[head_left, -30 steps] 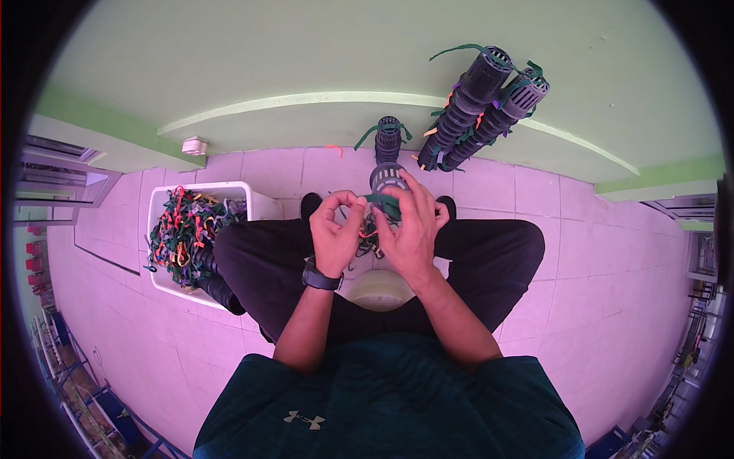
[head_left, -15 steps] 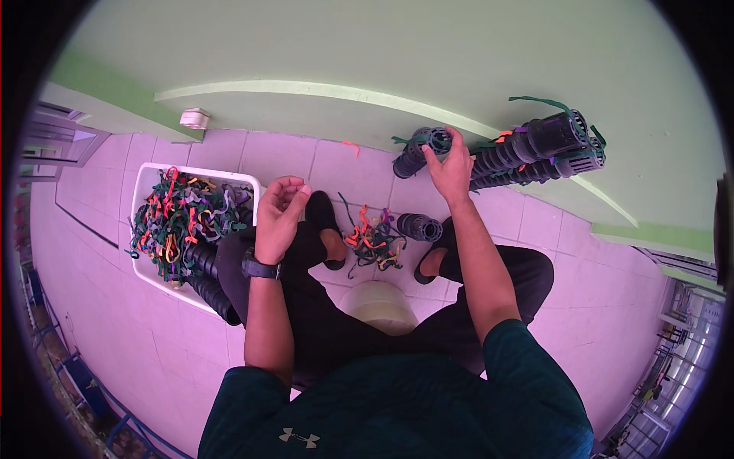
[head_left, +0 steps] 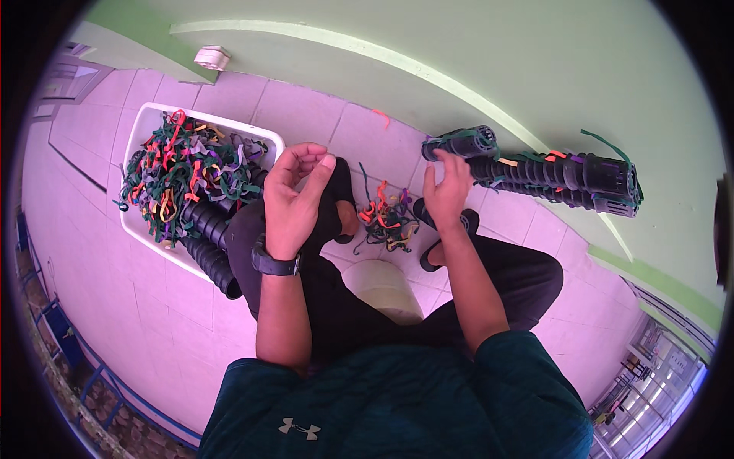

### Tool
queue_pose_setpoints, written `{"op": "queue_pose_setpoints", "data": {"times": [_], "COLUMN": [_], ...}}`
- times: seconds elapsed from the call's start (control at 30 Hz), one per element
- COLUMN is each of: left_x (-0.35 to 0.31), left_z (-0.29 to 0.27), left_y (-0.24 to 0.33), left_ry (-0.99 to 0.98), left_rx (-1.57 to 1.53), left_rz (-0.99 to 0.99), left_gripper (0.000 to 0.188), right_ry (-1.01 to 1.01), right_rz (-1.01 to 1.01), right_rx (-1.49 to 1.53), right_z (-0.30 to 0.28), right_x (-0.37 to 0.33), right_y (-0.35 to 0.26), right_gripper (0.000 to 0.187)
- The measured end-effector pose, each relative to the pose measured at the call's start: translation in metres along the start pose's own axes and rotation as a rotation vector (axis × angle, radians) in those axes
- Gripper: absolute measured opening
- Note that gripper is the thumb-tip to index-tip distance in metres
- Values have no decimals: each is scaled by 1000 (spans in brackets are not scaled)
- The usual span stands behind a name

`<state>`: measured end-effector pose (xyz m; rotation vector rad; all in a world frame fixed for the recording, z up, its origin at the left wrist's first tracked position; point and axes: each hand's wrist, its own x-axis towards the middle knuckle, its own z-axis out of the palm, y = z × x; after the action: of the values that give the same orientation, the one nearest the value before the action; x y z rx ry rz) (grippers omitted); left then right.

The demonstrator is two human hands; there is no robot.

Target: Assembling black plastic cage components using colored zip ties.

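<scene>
I sit on a low stool over a pink tiled floor. My left hand (head_left: 294, 191) hovers above my left knee, fingers curled and apart, holding nothing. My right hand (head_left: 449, 183) is open too, just below the near end of a long stack of black ribbed plastic pots (head_left: 535, 172) that lies on the floor against the wall. A small heap of coloured ties (head_left: 386, 218) lies between my feet. A white tub (head_left: 145, 130) at my left holds a tangle of coloured ties (head_left: 183, 180) and more black pot stacks (head_left: 206, 245).
A green wall (head_left: 459, 61) rises just past the pots, with a pale stripe across it. A small white fitting (head_left: 212, 56) sits at the wall's foot. Blue racks (head_left: 61, 344) line the far left edge. The cream stool (head_left: 386, 287) shows between my legs.
Both hands held a black pot together a second ago. My right hand then carried it to the stack by the wall and has drawn back; my head turned left.
</scene>
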<state>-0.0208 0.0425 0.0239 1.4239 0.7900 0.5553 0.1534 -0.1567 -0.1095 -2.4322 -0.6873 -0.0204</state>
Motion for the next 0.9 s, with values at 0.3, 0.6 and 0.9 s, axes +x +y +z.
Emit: {"op": "queue_pose_setpoints", "data": {"times": [0.3,0.6,0.9], "left_x": [-4,1,-10], "left_z": [-2,-4,38], "left_y": [20,15,-20], "left_ry": [-88,-86,-396], "left_rx": [-159,-175,352], "left_rz": [-104,-139,335], "left_gripper": [18,19,32], "right_ry": [-710,-621,-549], "right_rz": [421,509,460], "right_rx": [73,4,1058], "right_z": [187,168,-41], "right_x": [-116,-97,-33], "right_y": [86,66,-32], "right_gripper": [30,36,17]}}
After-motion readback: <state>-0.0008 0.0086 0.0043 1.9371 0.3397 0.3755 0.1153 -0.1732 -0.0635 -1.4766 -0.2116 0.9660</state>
